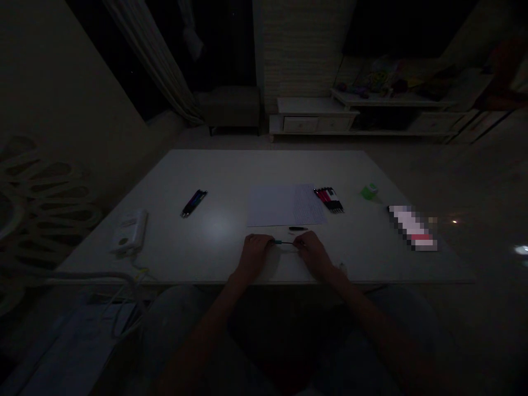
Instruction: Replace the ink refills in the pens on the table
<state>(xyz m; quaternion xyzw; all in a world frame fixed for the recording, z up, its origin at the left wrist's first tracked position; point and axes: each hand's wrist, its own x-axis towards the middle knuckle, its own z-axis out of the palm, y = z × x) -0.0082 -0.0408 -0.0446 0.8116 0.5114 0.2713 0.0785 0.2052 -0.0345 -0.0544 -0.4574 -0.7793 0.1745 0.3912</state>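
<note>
Near the table's front edge, my left hand [258,246] pinches one end of a thin pen refill [284,242], dark with a teal part by the left fingers. My right hand [310,250] has its fingers closed on the other end. The refill lies level between the hands, just above the table. Just beyond my right hand is a short black pen part [297,228], with a tiny pale piece beside it. A sheet of paper [270,204], written on at its right side, lies past the hands.
Several pens [329,199] lie at the paper's right; a few dark pens [193,203] lie left. A green item [369,191] and a blurred-out phone [412,227] sit on the right. A white power strip [129,230] with a cable occupies the left of the white table [223,165].
</note>
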